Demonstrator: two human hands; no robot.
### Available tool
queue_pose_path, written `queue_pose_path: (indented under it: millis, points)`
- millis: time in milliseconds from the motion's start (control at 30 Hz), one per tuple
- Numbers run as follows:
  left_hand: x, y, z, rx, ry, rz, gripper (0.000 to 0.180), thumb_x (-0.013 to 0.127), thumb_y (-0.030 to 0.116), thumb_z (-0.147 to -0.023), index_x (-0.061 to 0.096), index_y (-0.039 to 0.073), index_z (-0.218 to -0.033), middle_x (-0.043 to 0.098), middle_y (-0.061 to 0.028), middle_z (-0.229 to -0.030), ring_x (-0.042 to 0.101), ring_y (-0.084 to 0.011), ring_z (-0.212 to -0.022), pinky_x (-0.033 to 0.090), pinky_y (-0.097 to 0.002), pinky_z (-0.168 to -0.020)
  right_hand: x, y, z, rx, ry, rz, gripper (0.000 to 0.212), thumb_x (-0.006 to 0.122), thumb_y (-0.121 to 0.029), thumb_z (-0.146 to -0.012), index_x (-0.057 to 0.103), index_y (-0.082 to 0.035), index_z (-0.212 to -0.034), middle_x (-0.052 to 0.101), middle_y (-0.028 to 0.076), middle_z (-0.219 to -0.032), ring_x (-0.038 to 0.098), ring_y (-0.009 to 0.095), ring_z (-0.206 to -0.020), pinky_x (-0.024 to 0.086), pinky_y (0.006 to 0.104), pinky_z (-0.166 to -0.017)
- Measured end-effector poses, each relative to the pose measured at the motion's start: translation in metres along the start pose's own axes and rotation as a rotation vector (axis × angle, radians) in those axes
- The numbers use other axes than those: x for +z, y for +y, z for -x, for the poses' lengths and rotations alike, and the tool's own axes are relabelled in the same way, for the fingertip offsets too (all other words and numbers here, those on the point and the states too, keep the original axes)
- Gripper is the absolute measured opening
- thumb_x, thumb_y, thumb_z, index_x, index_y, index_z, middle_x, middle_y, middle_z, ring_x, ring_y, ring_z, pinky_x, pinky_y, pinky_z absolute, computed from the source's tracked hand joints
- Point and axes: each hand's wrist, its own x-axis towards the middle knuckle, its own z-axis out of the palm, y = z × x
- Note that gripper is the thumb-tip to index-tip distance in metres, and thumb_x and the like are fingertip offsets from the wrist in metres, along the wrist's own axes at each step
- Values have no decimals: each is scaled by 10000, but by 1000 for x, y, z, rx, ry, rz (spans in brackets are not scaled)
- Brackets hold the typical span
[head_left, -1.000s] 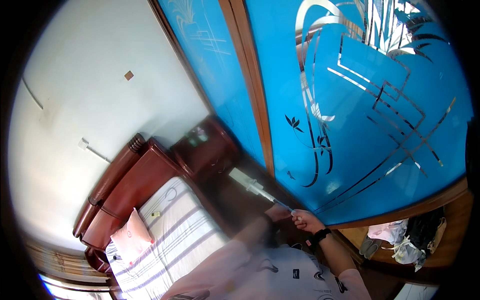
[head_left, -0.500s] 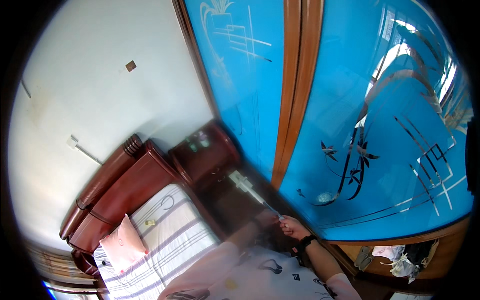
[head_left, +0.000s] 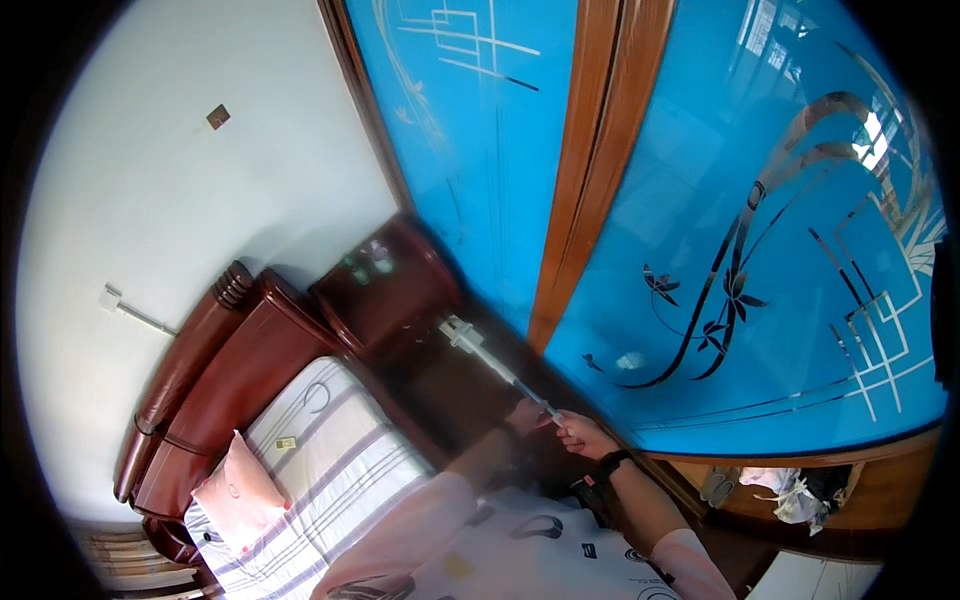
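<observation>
Both hands on one long pole w/ a white cleaning head (head_left: 462, 331): right hand (head_left: 583, 434) fingers curled tight round the handle end, left hand (head_left: 523, 414) blurred just ahead, grip looks closed too. Head sits low by the dark wood nightstand (head_left: 385, 285), near the blue glass wardrobe doors (head_left: 700, 220), 2 panels in view. Looks mid-job, can't tell what's been cleaned. 1 bed (head_left: 310, 450), 1 pink pillow (head_left: 238, 493).
</observation>
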Motion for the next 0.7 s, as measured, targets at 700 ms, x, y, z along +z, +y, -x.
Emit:
queue_pose_path:
  millis: [700]
  points:
    - [55,-17,-2,-23,-240,-68,217,573,216,-919,596,3,-953,640,-120,-927,628,-226,-804,495,-347,-696,-39,-2,59,-162,291,430,383,572,-183,-886,520,-59,-1245,590,19,-894,410,32,-554,266,183,-431]
